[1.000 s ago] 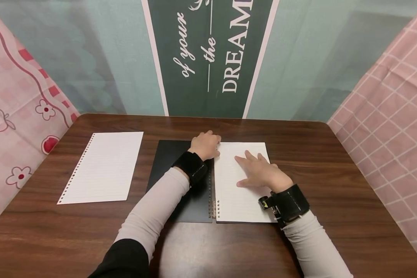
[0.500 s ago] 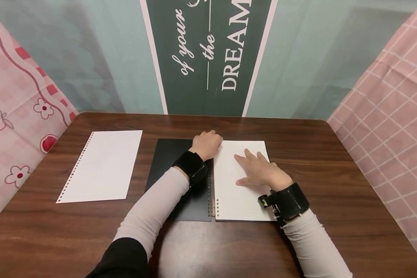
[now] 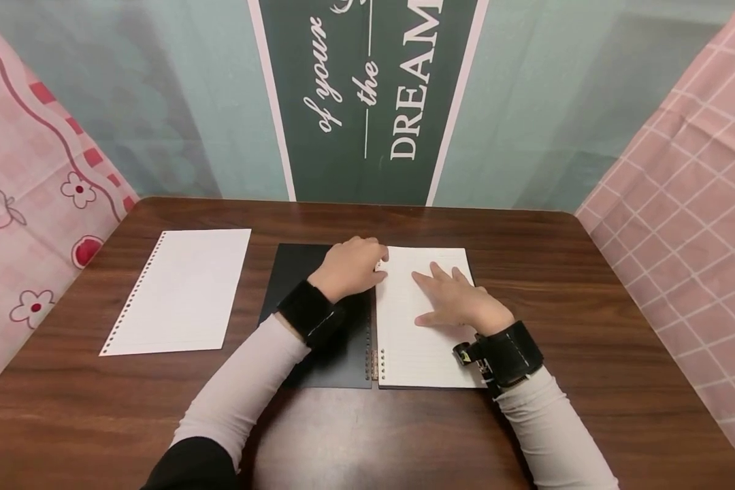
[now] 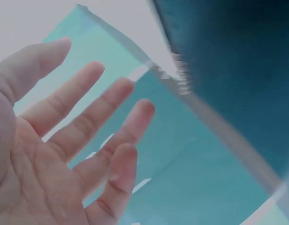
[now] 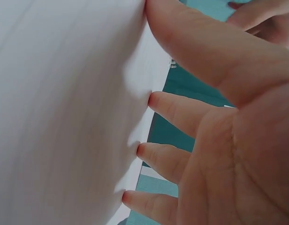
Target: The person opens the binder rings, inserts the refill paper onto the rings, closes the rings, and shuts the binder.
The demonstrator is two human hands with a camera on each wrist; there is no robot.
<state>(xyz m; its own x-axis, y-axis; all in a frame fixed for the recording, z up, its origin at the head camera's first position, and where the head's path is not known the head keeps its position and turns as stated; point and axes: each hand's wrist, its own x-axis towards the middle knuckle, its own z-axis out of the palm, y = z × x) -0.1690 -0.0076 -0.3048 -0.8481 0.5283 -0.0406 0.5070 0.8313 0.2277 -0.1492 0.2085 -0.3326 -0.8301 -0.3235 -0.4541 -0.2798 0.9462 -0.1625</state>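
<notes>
A loose-leaf binder lies open on the table, its black cover (image 3: 337, 367) to the left and a stack of lined white paper (image 3: 425, 357) to the right. Metal rings (image 3: 376, 364) run along the spine between them. Over the upper spine is my left hand (image 3: 350, 267), its fingers loosely bent; the left wrist view shows nothing in the palm (image 4: 46, 173). My right hand (image 3: 456, 299) rests on the paper with fingers spread, and its fingertips (image 5: 154, 99) touch the top sheet in the right wrist view. Part of the upper rings is hidden behind the left hand.
A loose lined sheet (image 3: 180, 292) with punched holes down its left edge lies left of the binder. The brown wooden table (image 3: 588, 299) ends at a green cloth backdrop (image 3: 208, 102), with pink cloths at both sides.
My left hand has drawn back from the top of the spine, moving left and slightly toward me. The right hand has stayed in place on the paper.
</notes>
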